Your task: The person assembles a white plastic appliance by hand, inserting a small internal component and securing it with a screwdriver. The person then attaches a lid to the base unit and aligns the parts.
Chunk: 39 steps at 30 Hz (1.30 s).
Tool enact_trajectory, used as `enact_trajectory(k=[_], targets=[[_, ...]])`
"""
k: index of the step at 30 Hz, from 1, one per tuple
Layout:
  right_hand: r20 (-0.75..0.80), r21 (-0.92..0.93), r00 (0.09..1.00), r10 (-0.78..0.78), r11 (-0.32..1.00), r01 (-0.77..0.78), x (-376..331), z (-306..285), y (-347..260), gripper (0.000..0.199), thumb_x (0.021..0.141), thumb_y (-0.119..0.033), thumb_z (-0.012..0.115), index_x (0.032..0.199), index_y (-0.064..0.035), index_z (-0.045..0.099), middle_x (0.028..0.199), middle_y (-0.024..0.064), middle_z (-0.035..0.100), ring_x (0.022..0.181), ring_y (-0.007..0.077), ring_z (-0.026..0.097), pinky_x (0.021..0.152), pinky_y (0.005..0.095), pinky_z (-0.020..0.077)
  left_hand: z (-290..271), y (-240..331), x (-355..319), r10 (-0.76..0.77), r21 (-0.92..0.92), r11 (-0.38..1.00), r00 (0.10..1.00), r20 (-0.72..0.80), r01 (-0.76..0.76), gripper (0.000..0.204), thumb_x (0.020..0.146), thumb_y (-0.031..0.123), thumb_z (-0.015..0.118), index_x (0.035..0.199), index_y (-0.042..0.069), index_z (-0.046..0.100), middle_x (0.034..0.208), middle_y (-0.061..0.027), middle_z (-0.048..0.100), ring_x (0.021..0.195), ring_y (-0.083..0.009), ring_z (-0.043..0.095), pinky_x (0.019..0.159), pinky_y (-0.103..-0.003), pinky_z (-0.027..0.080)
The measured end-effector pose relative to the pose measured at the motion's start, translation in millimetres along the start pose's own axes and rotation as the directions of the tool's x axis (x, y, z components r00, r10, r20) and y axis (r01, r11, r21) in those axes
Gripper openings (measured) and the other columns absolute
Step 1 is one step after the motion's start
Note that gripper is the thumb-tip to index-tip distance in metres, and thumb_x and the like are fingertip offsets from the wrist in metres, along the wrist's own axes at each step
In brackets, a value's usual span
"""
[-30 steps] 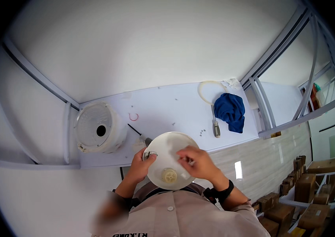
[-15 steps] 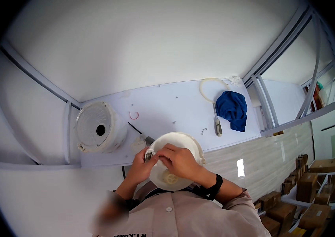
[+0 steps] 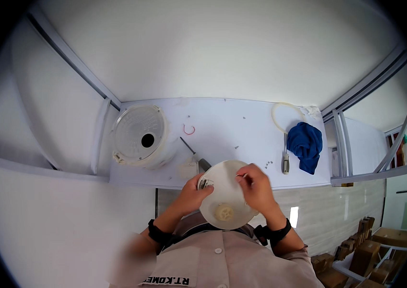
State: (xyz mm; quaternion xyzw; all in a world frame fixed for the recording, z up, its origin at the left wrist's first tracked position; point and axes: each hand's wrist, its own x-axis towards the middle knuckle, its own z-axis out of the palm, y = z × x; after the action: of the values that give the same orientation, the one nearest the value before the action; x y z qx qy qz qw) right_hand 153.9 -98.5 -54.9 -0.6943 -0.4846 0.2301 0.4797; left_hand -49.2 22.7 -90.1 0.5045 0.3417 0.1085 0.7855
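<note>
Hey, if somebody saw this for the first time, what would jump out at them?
First, the round white disc held close to the body, the left hand on its left edge and the right hand over its right side. Then the round white housing with a dark hole at the table's left end, and the blue cloth at its right end.

Disc rim: the white round plastic part point(image 3: 225, 199) is covered on its left edge by the left hand point(image 3: 190, 196) and on its right by the right hand point(image 3: 257, 188).
Right grip: whatever the fingertips pinch is too small to tell.
Screwdriver point(image 3: 194, 154): its handle runs behind the part, just beyond the left grip.
Specks on the table point(image 3: 222, 120): too small to name.
</note>
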Motion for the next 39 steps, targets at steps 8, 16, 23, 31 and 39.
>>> enact_trajectory(k=[8, 16, 23, 31, 39], targets=[[-0.091, 0.031, 0.953, 0.29, 0.957, -0.288, -10.9, -17.6, 46.4, 0.008, 0.095, -0.003, 0.07, 0.101, -0.0015, 0.066, 0.077, -0.0005, 0.063, 0.067, 0.0062, 0.054, 0.062, 0.0245, 0.0459, -12.4, -12.2, -8.0, -0.038, 0.033, 0.999, 0.994, -0.107, 0.042, 0.041, 0.094, 0.01, 0.068, 0.132, -0.002, 0.06, 0.115, -0.0087, 0.07, 0.102, -0.0159, 0.066, 0.091, -0.034, 0.055], [0.052, 0.012, 0.994, 0.092, 0.996, -0.092, -10.6, -0.2, 39.5, 0.007, 0.096, -0.002, 0.069, 0.102, -0.0021, 0.067, 0.079, -0.0007, 0.062, 0.067, 0.0067, 0.054, 0.063, 0.0233, 0.0454, -0.3, -15.9, -3.7, -0.054, 0.086, 0.994, 0.996, -0.076, 0.061, 0.037, 0.092, 0.01, 0.068, 0.128, -0.002, 0.061, 0.112, -0.0083, 0.07, 0.099, -0.0148, 0.066, 0.089, -0.033, 0.055], [-0.19, 0.318, 0.847, 0.497, 0.847, -0.426, -13.2, -26.0, 114.7, 0.007, 0.098, -0.008, 0.069, 0.103, -0.0036, 0.066, 0.08, -0.0025, 0.063, 0.065, 0.0061, 0.053, 0.059, 0.0222, 0.0433, 2.8, -14.4, -3.7, -0.059, 0.141, 0.988, 0.998, 0.011, 0.057, 0.04, 0.094, 0.01, 0.068, 0.132, 0.0, 0.059, 0.117, -0.0077, 0.068, 0.106, -0.015, 0.064, 0.094, -0.035, 0.053], [-0.143, 0.207, 0.81, 0.569, 0.817, -0.538, -34.0, -22.2, 154.9, 0.012, 0.095, -0.01, 0.071, 0.104, -0.0029, 0.067, 0.086, -0.0014, 0.066, 0.068, 0.0063, 0.056, 0.062, 0.0236, 0.0468, -0.9, -34.7, -8.1, -0.113, 0.135, 0.985, 0.993, 0.044, 0.106, 0.044, 0.095, 0.009, 0.067, 0.137, 0.0, 0.055, 0.123, -0.0078, 0.066, 0.111, -0.0151, 0.062, 0.096, -0.035, 0.053], [-0.097, 0.245, 0.928, 0.36, 0.912, -0.328, -27.8, -1.5, 83.9, 0.009, 0.095, -0.006, 0.071, 0.104, -0.0044, 0.068, 0.084, -0.0035, 0.064, 0.07, 0.0053, 0.054, 0.066, 0.0221, 0.0444, 3.8, -45.5, -13.5, -0.122, 0.058, 0.991, 0.992, 0.004, 0.122, 0.044, 0.096, 0.008, 0.066, 0.138, 0.001, 0.055, 0.123, -0.0073, 0.066, 0.11, -0.0145, 0.062, 0.096, -0.034, 0.053]])
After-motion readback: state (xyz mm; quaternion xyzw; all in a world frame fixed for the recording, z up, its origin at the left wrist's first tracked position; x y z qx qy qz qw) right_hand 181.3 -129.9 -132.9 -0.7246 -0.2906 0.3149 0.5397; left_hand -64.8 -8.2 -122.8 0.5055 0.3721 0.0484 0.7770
